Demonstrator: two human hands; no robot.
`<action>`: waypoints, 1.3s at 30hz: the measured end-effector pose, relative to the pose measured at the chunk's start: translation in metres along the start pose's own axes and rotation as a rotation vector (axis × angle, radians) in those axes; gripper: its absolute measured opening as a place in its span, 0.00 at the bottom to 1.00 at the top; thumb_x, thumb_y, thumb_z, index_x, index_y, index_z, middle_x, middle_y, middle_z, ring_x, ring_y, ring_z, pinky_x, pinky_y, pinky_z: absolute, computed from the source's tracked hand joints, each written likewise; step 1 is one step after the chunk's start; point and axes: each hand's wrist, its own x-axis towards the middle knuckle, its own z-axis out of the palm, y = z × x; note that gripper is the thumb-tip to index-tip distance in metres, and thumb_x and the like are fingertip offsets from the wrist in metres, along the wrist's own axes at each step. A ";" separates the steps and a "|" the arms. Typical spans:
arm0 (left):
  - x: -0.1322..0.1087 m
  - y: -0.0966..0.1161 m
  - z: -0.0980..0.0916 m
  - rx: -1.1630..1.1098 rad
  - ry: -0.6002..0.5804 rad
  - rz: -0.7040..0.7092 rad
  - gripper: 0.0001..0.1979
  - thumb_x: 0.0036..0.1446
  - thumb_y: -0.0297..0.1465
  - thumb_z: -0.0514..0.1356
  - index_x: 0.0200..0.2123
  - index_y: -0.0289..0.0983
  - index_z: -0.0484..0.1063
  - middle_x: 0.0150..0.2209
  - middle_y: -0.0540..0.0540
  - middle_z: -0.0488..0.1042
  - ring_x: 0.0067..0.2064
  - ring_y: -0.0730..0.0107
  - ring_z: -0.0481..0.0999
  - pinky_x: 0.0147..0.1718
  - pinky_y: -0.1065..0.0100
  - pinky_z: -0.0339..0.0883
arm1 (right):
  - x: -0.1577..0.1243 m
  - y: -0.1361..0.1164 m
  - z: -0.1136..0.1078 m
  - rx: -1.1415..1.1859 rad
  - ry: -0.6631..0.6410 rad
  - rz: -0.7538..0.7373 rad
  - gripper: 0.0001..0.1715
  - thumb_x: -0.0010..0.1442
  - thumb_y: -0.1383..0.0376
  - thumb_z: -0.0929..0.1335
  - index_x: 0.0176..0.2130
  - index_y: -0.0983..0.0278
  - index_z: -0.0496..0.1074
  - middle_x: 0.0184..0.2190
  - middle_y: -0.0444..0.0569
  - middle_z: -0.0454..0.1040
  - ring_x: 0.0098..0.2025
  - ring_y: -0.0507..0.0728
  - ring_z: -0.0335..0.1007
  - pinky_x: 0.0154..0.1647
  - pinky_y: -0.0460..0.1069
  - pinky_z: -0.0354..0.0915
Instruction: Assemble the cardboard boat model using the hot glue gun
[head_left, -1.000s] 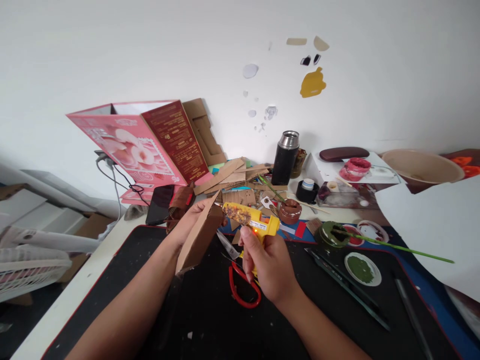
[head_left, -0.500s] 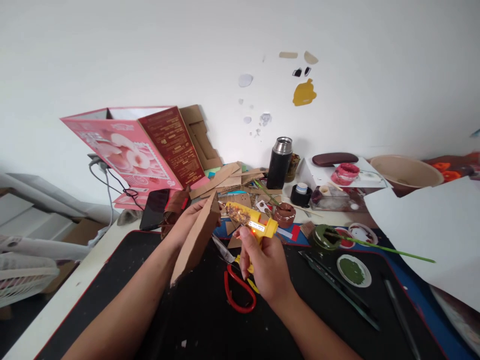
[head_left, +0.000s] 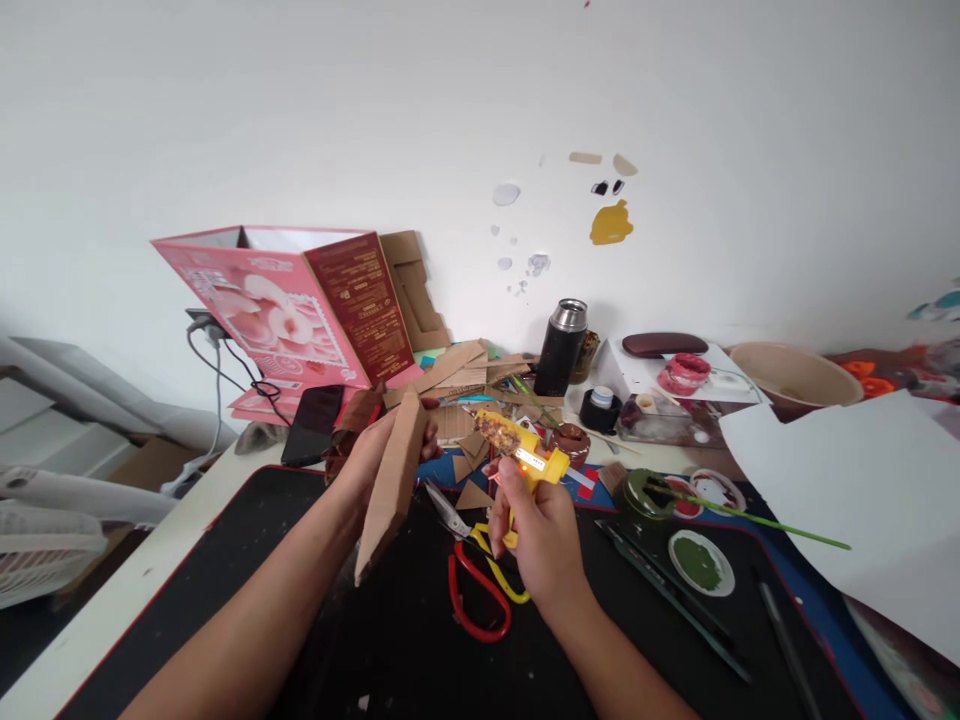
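My left hand (head_left: 373, 452) is closed round a long folded piece of brown cardboard (head_left: 391, 485), held on edge above the black mat (head_left: 225, 600). My right hand (head_left: 541, 535) grips a yellow hot glue gun (head_left: 525, 457) whose small orange light is on. The gun's stained nozzle points left toward the top of the cardboard, a short gap away. Red-handled scissors (head_left: 476, 590) lie on the mat just under my right hand.
A pink gift box (head_left: 277, 300) leans at the back left beside a black phone (head_left: 313, 425). Cardboard scraps (head_left: 465, 365), a black flask (head_left: 559, 348), a brown jar (head_left: 571, 442), green paint dishes (head_left: 697, 562), a green stick (head_left: 757, 520), a beige bowl (head_left: 795, 372) and white paper (head_left: 855, 480) crowd the back and right.
The cardboard piece has turned more upright and edge-on in my left hand. The glue gun has drawn slightly away from it to the right. The camera has tilted, shifting the scene lower.
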 end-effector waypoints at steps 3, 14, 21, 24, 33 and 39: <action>-0.007 -0.002 0.006 0.029 0.035 0.036 0.18 0.56 0.40 0.67 0.46 0.37 0.76 0.25 0.52 0.73 0.24 0.70 0.72 0.28 0.67 0.70 | 0.003 0.004 -0.001 0.015 0.002 0.021 0.40 0.51 0.29 0.73 0.24 0.61 0.67 0.12 0.40 0.64 0.13 0.50 0.59 0.14 0.45 0.54; -0.026 0.000 0.026 0.392 0.097 0.186 0.16 0.57 0.38 0.67 0.48 0.41 0.76 0.33 0.51 0.80 0.34 0.62 0.77 0.35 0.68 0.70 | 0.016 0.025 -0.002 0.006 0.025 0.013 0.38 0.53 0.31 0.74 0.25 0.61 0.66 0.15 0.40 0.65 0.14 0.50 0.62 0.14 0.44 0.50; -0.026 -0.012 0.030 0.544 0.039 0.332 0.17 0.59 0.34 0.66 0.51 0.40 0.71 0.42 0.49 0.79 0.44 0.61 0.77 0.44 0.66 0.68 | 0.014 0.029 0.001 0.028 -0.034 -0.031 0.37 0.55 0.33 0.75 0.26 0.61 0.66 0.17 0.39 0.65 0.15 0.48 0.62 0.14 0.43 0.47; -0.032 -0.015 0.032 0.662 0.064 0.418 0.17 0.61 0.31 0.65 0.53 0.40 0.70 0.40 0.49 0.77 0.42 0.63 0.76 0.42 0.67 0.66 | 0.013 0.032 0.001 0.020 -0.033 -0.036 0.37 0.55 0.35 0.75 0.26 0.61 0.65 0.16 0.38 0.65 0.16 0.48 0.61 0.15 0.43 0.48; -0.044 -0.017 0.038 0.788 -0.055 0.419 0.18 0.64 0.32 0.62 0.56 0.41 0.67 0.47 0.45 0.77 0.49 0.58 0.78 0.49 0.61 0.70 | 0.013 0.033 0.005 0.016 0.038 -0.013 0.33 0.52 0.40 0.79 0.27 0.60 0.63 0.15 0.35 0.65 0.14 0.48 0.61 0.13 0.43 0.50; -0.053 -0.003 0.040 0.825 -0.198 0.300 0.29 0.65 0.43 0.64 0.64 0.39 0.65 0.59 0.37 0.76 0.58 0.48 0.78 0.56 0.50 0.73 | 0.016 0.033 0.001 0.080 0.034 -0.053 0.35 0.52 0.38 0.77 0.24 0.60 0.65 0.15 0.36 0.64 0.13 0.48 0.61 0.12 0.43 0.51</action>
